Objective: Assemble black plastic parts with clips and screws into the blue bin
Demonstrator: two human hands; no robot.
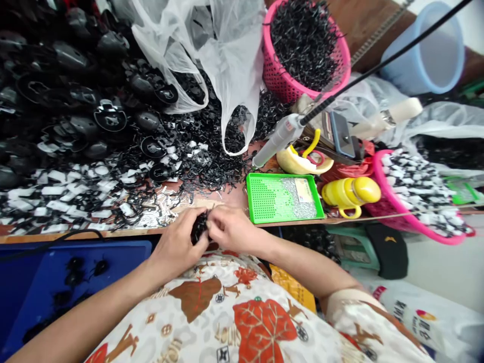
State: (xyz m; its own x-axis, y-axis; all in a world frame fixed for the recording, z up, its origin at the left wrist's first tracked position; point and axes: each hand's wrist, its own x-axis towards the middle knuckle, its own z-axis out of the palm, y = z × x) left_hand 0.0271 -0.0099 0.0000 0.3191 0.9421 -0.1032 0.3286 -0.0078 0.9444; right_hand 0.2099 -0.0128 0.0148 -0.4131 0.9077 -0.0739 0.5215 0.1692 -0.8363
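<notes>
At the front edge of the bench, my left hand is closed around a small dark plastic part. Its outline is mostly covered by my fingers. My right hand meets it from the right, thumb and fingertips pinched together against the part; a thin piece seems to stick up between them, too small to name. Just right of my hands lies a green perforated tray with small silvery pieces in it. Thin white strips and loose black pieces are spread beyond my left hand.
A grey electric screwdriver hangs above the tray. Black housings and white-and-black parts pile up on the left. A yellow bottle, pink baskets and a phone stand right. A blue bin sits below the bench.
</notes>
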